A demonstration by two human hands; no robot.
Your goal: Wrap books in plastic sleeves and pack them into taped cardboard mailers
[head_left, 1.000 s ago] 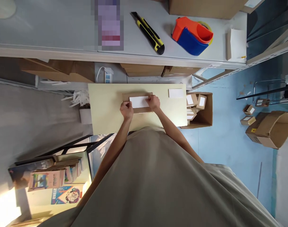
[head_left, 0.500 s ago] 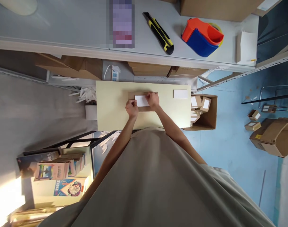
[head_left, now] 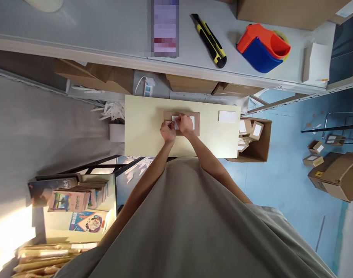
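Observation:
A flat brown cardboard box (head_left: 197, 130) lies on the pale yellow table (head_left: 144, 135), with a white label (head_left: 193, 122) on its top. My left hand (head_left: 168, 131) is closed at the box's left end, its fingertips pinched at the label's left edge. Bent over the left part of the label is my right hand (head_left: 184, 123), fingers closed and touching it near the left fingertips. Both hands cover part of the label, and the exact grip is partly hidden. A white stack of labels or cards (head_left: 227, 116) rests at the table's right end.
An open carton (head_left: 263, 144) with several small labelled boxes stands right of the table. On the shelf (head_left: 107, 34) ahead lie a utility knife (head_left: 209, 40), a tape dispenser (head_left: 263, 48) and a blurred-out item (head_left: 164, 27). White paper strips (head_left: 114, 111) are heaped at left; books (head_left: 69, 200) stand lower left.
My right hand has shifted from the label's right end to its left part, close to my left hand, uncovering the label's right end. The whole view has shifted slightly.

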